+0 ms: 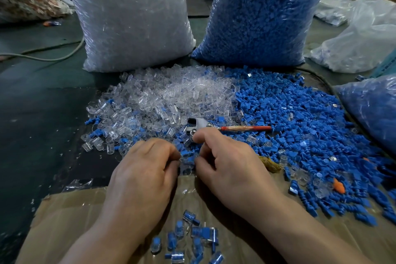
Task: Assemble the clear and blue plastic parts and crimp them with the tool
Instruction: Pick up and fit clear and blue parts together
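Between my two hands sits a small clear and blue part (pixel 188 157), held just above the table's near middle. My left hand (pixel 147 169) pinches it from the left with curled fingers. My right hand (pixel 227 163) pinches it from the right. Just beyond my fingers lies the crimp tool (pixel 201 125), a metal head with a red handle (pixel 246 128) pointing right. A heap of clear parts (pixel 171 96) lies behind left, a heap of blue parts (pixel 300 118) to the right. Several assembled pieces (pixel 192 236) lie on the cardboard (pixel 75 210) near me.
A tall bag of clear parts (pixel 128 17) and a tall bag of blue parts (pixel 263 10) stand at the back. Another blue bag (pixel 372 109) lies at the right edge. A grey cable (pixel 53 55) runs across the far left. An orange piece (pixel 339 186) lies at the right.
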